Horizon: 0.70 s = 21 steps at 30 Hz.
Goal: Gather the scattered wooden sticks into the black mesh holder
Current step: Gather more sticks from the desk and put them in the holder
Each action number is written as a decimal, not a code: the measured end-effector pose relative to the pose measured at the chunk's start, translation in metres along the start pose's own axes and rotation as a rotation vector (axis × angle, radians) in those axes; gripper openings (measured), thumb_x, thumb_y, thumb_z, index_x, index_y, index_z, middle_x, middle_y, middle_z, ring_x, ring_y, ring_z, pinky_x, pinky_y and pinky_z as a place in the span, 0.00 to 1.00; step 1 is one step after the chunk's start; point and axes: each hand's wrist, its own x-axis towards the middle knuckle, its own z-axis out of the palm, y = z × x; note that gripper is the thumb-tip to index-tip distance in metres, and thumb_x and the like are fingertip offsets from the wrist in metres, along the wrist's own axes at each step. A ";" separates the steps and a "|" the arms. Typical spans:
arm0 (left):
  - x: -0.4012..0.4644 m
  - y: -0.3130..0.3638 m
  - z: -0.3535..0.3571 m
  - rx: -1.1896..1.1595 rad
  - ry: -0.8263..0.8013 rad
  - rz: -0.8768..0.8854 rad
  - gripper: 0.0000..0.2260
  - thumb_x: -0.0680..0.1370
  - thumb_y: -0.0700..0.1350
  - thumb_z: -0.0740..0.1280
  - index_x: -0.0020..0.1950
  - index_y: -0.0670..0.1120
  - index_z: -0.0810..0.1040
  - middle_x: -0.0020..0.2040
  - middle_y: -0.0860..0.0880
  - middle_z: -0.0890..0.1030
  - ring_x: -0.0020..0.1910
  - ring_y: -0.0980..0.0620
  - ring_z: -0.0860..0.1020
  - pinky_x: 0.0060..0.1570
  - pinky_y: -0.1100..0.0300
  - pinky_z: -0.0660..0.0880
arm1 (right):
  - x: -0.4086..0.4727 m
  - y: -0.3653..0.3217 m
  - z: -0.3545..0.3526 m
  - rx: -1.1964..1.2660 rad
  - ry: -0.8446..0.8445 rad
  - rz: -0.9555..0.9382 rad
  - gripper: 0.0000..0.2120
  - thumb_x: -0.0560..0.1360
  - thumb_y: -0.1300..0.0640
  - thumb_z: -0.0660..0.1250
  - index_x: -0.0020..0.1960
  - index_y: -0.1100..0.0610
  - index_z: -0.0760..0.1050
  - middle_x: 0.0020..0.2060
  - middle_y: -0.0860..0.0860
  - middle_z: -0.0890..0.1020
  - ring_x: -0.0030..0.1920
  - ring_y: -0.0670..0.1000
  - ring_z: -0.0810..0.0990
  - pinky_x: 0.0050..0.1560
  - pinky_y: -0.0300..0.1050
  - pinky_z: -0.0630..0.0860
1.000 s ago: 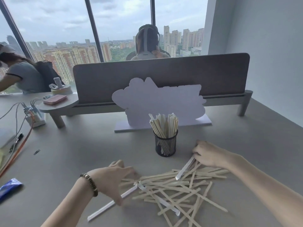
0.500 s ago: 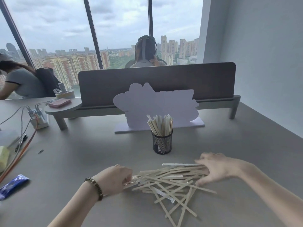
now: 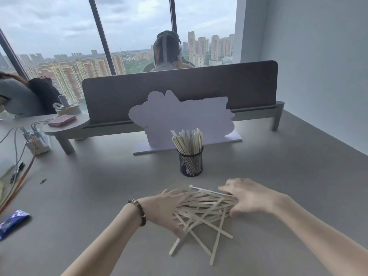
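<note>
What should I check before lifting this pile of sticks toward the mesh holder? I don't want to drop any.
1. Both hands against the pile: ok, left hand and right hand press the wooden sticks from either side.
2. Sticks aligned into one bundle: not ok, several cross and splay toward the near edge.
3. Firm grip closed: cannot tell, fingers look spread.
4. Black mesh holder upright: ok.
5. Room in the holder: cannot tell, it already holds many sticks.
6. Path to the holder unobstructed: ok.
</note>
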 end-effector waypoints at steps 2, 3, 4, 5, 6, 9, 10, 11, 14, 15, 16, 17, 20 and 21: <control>0.005 0.002 0.002 0.024 0.023 -0.001 0.50 0.64 0.65 0.74 0.78 0.56 0.52 0.74 0.52 0.64 0.73 0.50 0.60 0.74 0.51 0.58 | 0.001 -0.003 0.001 -0.009 0.010 -0.003 0.21 0.66 0.45 0.75 0.56 0.52 0.77 0.52 0.52 0.78 0.54 0.55 0.78 0.51 0.48 0.74; 0.006 0.002 0.002 0.026 0.043 -0.014 0.46 0.65 0.63 0.74 0.77 0.55 0.56 0.70 0.51 0.68 0.69 0.51 0.63 0.71 0.53 0.61 | 0.002 -0.003 0.002 -0.006 0.007 -0.003 0.19 0.67 0.46 0.74 0.55 0.52 0.78 0.51 0.52 0.79 0.54 0.55 0.79 0.51 0.48 0.74; 0.007 0.002 0.002 0.031 0.061 -0.030 0.42 0.66 0.60 0.73 0.75 0.54 0.60 0.65 0.50 0.70 0.66 0.50 0.66 0.68 0.54 0.64 | 0.001 -0.004 0.002 0.009 0.009 0.000 0.18 0.67 0.48 0.74 0.55 0.52 0.78 0.52 0.52 0.79 0.54 0.55 0.78 0.51 0.48 0.74; 0.009 0.002 0.001 0.045 0.091 -0.037 0.37 0.66 0.57 0.72 0.73 0.52 0.64 0.61 0.49 0.72 0.64 0.49 0.69 0.66 0.54 0.67 | 0.000 -0.003 0.003 0.027 0.011 0.009 0.18 0.68 0.48 0.73 0.56 0.52 0.78 0.53 0.52 0.79 0.55 0.55 0.78 0.53 0.49 0.74; 0.010 0.002 0.000 0.062 0.111 -0.055 0.33 0.66 0.54 0.69 0.70 0.51 0.68 0.59 0.49 0.73 0.63 0.48 0.71 0.64 0.53 0.69 | 0.000 -0.003 0.003 0.042 0.018 0.018 0.19 0.69 0.48 0.73 0.58 0.52 0.78 0.54 0.52 0.77 0.56 0.54 0.77 0.54 0.48 0.73; 0.011 0.004 0.000 0.057 0.114 -0.065 0.29 0.67 0.48 0.64 0.69 0.54 0.70 0.60 0.49 0.76 0.63 0.48 0.73 0.63 0.52 0.71 | 0.000 -0.002 0.005 0.044 0.050 0.018 0.16 0.72 0.48 0.71 0.57 0.52 0.76 0.56 0.51 0.74 0.58 0.53 0.74 0.52 0.44 0.68; 0.010 0.005 0.000 0.054 0.107 -0.072 0.28 0.68 0.47 0.63 0.69 0.55 0.70 0.61 0.49 0.77 0.62 0.48 0.74 0.63 0.53 0.71 | 0.000 -0.002 0.005 0.039 0.052 0.018 0.14 0.72 0.49 0.70 0.56 0.52 0.75 0.56 0.52 0.74 0.58 0.54 0.74 0.50 0.43 0.66; 0.010 0.008 -0.001 0.060 0.111 -0.078 0.26 0.69 0.46 0.63 0.67 0.55 0.71 0.61 0.49 0.78 0.61 0.48 0.75 0.61 0.54 0.72 | 0.000 -0.003 0.005 0.032 0.050 0.018 0.14 0.72 0.50 0.70 0.56 0.52 0.75 0.56 0.52 0.75 0.58 0.54 0.75 0.48 0.43 0.65; 0.009 0.013 -0.002 0.121 0.147 -0.110 0.13 0.71 0.45 0.64 0.55 0.49 0.74 0.54 0.48 0.80 0.55 0.44 0.79 0.52 0.52 0.76 | 0.002 -0.005 0.001 -0.011 0.034 0.001 0.11 0.72 0.52 0.70 0.51 0.53 0.73 0.54 0.53 0.79 0.55 0.56 0.77 0.45 0.45 0.66; 0.009 0.014 -0.003 0.155 0.146 -0.115 0.10 0.72 0.44 0.64 0.53 0.47 0.73 0.53 0.47 0.80 0.53 0.43 0.79 0.50 0.52 0.76 | 0.002 -0.006 0.000 -0.025 0.022 -0.002 0.09 0.72 0.53 0.70 0.47 0.54 0.71 0.52 0.54 0.79 0.54 0.57 0.77 0.45 0.47 0.67; 0.009 0.016 -0.003 0.185 0.146 -0.121 0.09 0.73 0.43 0.64 0.52 0.47 0.73 0.53 0.46 0.80 0.52 0.43 0.79 0.49 0.52 0.76 | 0.002 -0.007 -0.001 -0.031 0.015 -0.003 0.09 0.72 0.53 0.69 0.45 0.54 0.69 0.52 0.55 0.79 0.53 0.58 0.77 0.46 0.49 0.69; 0.009 0.016 -0.003 0.206 0.149 -0.132 0.09 0.73 0.43 0.65 0.53 0.46 0.74 0.53 0.46 0.79 0.52 0.42 0.79 0.49 0.52 0.76 | 0.003 -0.008 -0.002 -0.035 0.003 0.000 0.09 0.73 0.53 0.68 0.46 0.55 0.70 0.52 0.56 0.79 0.54 0.58 0.77 0.48 0.50 0.70; 0.009 0.015 -0.003 0.239 0.186 -0.156 0.10 0.72 0.43 0.65 0.53 0.45 0.74 0.55 0.45 0.78 0.55 0.42 0.78 0.48 0.53 0.75 | 0.004 -0.008 -0.001 -0.046 -0.008 -0.001 0.08 0.76 0.53 0.65 0.49 0.57 0.70 0.51 0.54 0.75 0.57 0.57 0.75 0.53 0.49 0.69; 0.008 0.015 -0.004 0.243 0.196 -0.155 0.09 0.72 0.43 0.65 0.52 0.45 0.74 0.55 0.45 0.78 0.55 0.43 0.78 0.46 0.54 0.73 | 0.005 -0.008 0.000 -0.054 -0.008 -0.004 0.06 0.77 0.54 0.64 0.49 0.55 0.69 0.50 0.52 0.73 0.58 0.57 0.75 0.53 0.48 0.68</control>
